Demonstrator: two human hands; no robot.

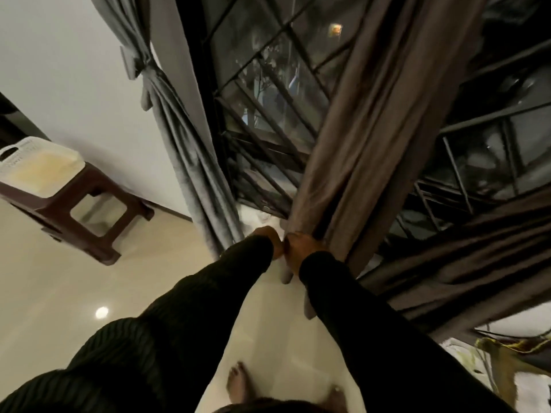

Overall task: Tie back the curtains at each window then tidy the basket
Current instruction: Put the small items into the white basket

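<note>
A brown curtain [366,138] hangs in front of the dark barred window [268,93], gathered into a bunch at its lower end. My left hand [269,241] and my right hand [302,248] meet at that bunch, both curled on a grey tie-back strap [286,275] whose ends hang below them. Left of the window a grey curtain [185,150] is bound with its own tie-back [140,70]. A white basket [35,165] with a pale cloth inside sits on a brown stool at the far left.
The brown plastic stool [86,222] stands against the white wall on a glossy cream floor [74,293]. More brown curtain fabric [465,263] spreads at the right above a patterned bed cover [507,368]. My bare feet [238,383] show at the bottom.
</note>
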